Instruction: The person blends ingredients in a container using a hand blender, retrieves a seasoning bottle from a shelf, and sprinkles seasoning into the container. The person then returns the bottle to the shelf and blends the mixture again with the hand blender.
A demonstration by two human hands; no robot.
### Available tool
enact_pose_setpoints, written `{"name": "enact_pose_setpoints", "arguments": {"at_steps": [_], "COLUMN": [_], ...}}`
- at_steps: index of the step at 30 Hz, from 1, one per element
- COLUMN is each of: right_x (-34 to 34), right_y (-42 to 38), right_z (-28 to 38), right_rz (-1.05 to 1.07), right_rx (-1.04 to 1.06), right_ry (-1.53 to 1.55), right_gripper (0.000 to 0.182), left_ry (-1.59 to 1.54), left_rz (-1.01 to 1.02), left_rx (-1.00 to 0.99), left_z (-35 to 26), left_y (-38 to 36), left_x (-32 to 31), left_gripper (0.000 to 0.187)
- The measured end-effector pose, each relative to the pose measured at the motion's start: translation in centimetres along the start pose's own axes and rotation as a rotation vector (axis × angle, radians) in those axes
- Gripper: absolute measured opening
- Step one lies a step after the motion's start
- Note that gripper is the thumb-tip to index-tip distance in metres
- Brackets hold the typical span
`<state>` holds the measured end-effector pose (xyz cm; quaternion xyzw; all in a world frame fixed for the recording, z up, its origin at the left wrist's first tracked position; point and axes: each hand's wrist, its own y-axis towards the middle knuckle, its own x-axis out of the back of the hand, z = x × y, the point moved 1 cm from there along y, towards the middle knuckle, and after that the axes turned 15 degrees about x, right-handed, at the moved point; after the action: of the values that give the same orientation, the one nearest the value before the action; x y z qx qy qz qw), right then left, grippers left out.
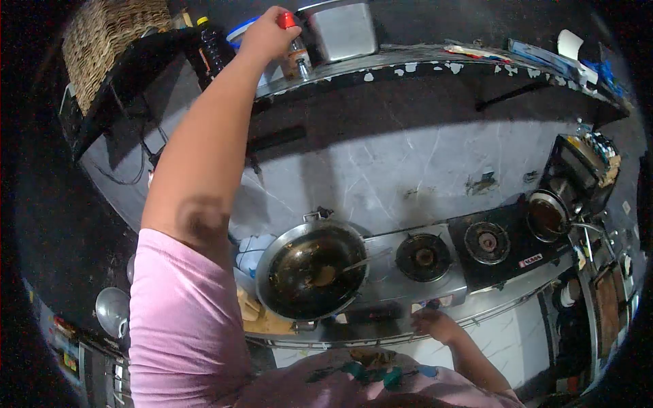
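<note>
My left hand (pixel 269 34) is stretched up to the shelf, its fingers closed around the red cap of a clear bottle (pixel 299 58) with a label and brownish contents. Just behind my wrist is a container with a blue lid (pixel 243 30). Down at the front edge of the stove (pixel 377 289), my right hand (pixel 439 325) has its fingers curled beside a dark, knob-like part; what they grip is too dark to see. A large wok (pixel 289 248) stands at the stove's left, holding dark residue and a metal utensil (pixel 357 265) that leans on its rim.
On the shelf (pixel 408 56) stand a metal container (pixel 343 30), a dark bottle with a yellow cap (pixel 212 47) and a wicker basket (pixel 112 47). Two burners (pixel 424 256) lie right of the wok. At the far right is a small pan (pixel 547 216).
</note>
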<state>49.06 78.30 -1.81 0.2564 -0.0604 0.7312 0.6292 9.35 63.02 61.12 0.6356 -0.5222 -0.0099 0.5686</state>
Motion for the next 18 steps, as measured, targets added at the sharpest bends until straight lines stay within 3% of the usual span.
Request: {"name": "enact_pose_setpoints", "arguments": {"at_steps": [3, 5, 6, 8, 13, 18], "right_x": [-1.2, -1.1, -1.3, -2.0, -3.2, -1.6], "right_y": [0.2, 0.2, 0.3, 0.3, 0.1, 1.2], "right_z": [-1.2, -1.1, -1.2, -1.8, -2.0, 3.1], "right_rz": [-0.054, -0.038, -0.031, 0.002, -0.042, 0.071], "right_rx": [-0.165, 0.105, 0.107, -0.032, -0.144, -0.197], "right_ry": [0.165, 0.072, 0.075, 0.17, 0.218, 0.139], "right_gripper": [0.028, 0.039, 0.039, 0.037, 0.034, 0.033], "left_ry": [0.123, -0.057, -0.051, -0.012, 0.043, 0.161], "left_rz": [-0.125, -0.037, -0.038, -0.077, -0.021, 0.034], "left_rx": [-0.148, -0.069, -0.064, -0.07, -0.033, -0.133], "left_z": [0.9, 0.0, 0.1, 0.1, -0.8, -0.2], "left_y": [0.8, -1.5, -1.5, -1.5, -1.2, -1.2], "left_x": [-0.7, 0.4, 0.2, 0.0, 0.6, 1.3], "left_gripper": [0.058, 0.041, 0.041, 0.039, 0.038, 0.053]}}
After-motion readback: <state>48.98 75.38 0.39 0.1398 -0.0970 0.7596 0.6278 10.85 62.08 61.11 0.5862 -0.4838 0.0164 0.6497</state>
